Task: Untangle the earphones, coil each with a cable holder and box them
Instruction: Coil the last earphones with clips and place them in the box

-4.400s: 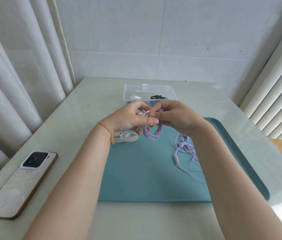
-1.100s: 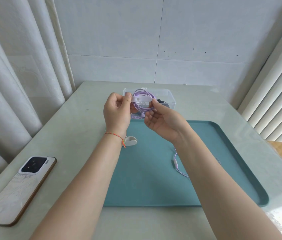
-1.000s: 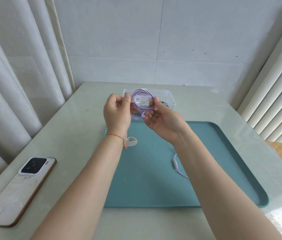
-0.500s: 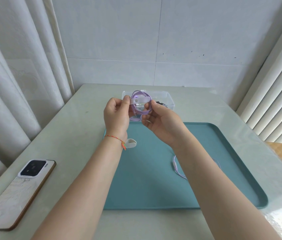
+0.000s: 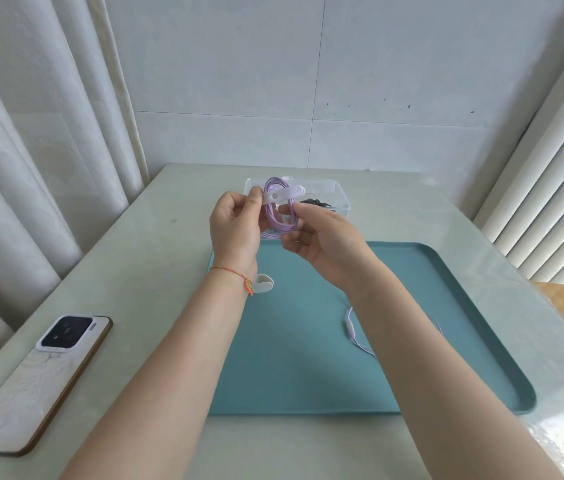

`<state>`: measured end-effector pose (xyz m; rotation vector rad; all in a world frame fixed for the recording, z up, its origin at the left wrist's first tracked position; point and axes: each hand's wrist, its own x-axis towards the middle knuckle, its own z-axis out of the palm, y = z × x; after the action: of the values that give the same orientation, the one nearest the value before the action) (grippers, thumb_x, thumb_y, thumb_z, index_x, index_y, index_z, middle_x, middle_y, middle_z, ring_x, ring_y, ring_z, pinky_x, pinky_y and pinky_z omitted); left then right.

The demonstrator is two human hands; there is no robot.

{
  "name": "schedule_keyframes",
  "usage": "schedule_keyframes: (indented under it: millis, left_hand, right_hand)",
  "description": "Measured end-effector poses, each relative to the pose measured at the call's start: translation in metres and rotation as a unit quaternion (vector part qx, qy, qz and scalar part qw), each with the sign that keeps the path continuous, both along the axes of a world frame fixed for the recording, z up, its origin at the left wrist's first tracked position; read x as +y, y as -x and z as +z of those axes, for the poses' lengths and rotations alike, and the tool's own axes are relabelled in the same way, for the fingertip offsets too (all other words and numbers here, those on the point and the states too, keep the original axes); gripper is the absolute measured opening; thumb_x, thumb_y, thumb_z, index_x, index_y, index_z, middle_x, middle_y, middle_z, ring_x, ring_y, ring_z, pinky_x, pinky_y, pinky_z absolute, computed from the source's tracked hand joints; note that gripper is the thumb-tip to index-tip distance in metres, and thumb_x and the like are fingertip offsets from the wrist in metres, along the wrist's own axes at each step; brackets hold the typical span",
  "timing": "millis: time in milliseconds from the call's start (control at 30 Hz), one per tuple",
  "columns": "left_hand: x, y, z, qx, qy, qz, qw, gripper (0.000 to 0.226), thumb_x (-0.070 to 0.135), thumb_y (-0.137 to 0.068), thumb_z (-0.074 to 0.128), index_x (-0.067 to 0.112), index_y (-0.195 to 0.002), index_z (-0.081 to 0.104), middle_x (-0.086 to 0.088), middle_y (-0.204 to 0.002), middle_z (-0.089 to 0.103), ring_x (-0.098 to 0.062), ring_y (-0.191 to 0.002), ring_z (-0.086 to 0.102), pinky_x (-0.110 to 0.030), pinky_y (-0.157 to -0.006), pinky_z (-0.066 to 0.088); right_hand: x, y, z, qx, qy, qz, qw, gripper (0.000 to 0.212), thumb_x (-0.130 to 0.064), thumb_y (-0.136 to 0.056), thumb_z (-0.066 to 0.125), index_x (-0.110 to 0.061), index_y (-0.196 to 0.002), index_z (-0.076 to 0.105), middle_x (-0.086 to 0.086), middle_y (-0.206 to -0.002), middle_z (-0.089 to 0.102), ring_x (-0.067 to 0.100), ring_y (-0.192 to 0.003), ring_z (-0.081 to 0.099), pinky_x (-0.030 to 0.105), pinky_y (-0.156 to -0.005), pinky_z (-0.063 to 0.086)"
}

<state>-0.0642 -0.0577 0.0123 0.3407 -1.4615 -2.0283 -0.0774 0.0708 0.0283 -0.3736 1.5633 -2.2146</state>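
A coiled purple earphone (image 5: 277, 216) is held up in front of the clear plastic box (image 5: 337, 194). My left hand (image 5: 235, 230) pinches one end of a white cable holder strap (image 5: 284, 195) that lies across the top of the coil. My right hand (image 5: 322, 237) holds the coil from the right side with thumb and fingers. A second purple earphone (image 5: 351, 329) lies on the teal tray (image 5: 446, 341), mostly hidden by my right forearm. Another white cable holder (image 5: 262, 284) rests on the tray beside my left wrist.
A dark coiled earphone (image 5: 317, 202) sits inside the box. A phone (image 5: 38, 379) lies face down on the table at the left. Curtains hang at the left, blinds at the right, and a tiled wall stands behind the table.
Since 4.4 s ago both hands lifted the purple coil off the tray up in front of the box. The strap now lies across the coil; over the last second the hands barely moved.
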Motion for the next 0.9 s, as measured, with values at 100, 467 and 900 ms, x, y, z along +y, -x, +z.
schedule_keyframes:
  millis: [100, 467, 900]
  left_hand:
    - [-0.002, -0.001, 0.000, -0.026, 0.045, 0.044, 0.998, 0.029, 0.046, -0.069, 0.068, 0.025, -0.060, 0.051, -0.014, -0.074, 0.063, -0.030, -0.071, 0.061, -0.060, -0.079, 0.054]
    - [-0.001, -0.005, 0.007, 0.002, 0.165, 0.061, 0.984, 0.031, 0.047, -0.076, 0.065, 0.027, -0.060, 0.048, -0.017, -0.067, 0.062, -0.020, -0.064, 0.054, -0.057, -0.072, 0.054]
    - [0.036, -0.020, 0.020, -0.014, -0.024, 0.030, 0.999, 0.029, 0.032, -0.079, 0.067, 0.013, -0.066, 0.049, -0.010, -0.076, 0.066, -0.025, -0.067, 0.060, -0.051, -0.075, 0.056]
  right_hand:
    - [0.007, 0.003, 0.001, 0.069, -0.116, 0.005, 0.991, 0.020, -0.016, -0.097, 0.053, -0.006, -0.093, 0.070, 0.005, -0.077, 0.067, 0.021, -0.068, 0.062, 0.032, -0.076, 0.056]
    - [0.030, 0.013, 0.015, 0.126, -0.121, -0.093, 0.980, 0.010, -0.008, -0.090, 0.063, -0.003, -0.094, 0.070, 0.011, -0.080, 0.069, 0.019, -0.070, 0.065, 0.027, -0.072, 0.054]
    - [0.025, -0.020, 0.022, 0.079, 0.010, -0.141, 0.987, 0.005, -0.005, -0.089, 0.064, -0.008, -0.089, 0.060, 0.016, -0.090, 0.069, 0.029, -0.083, 0.065, 0.049, -0.090, 0.050]
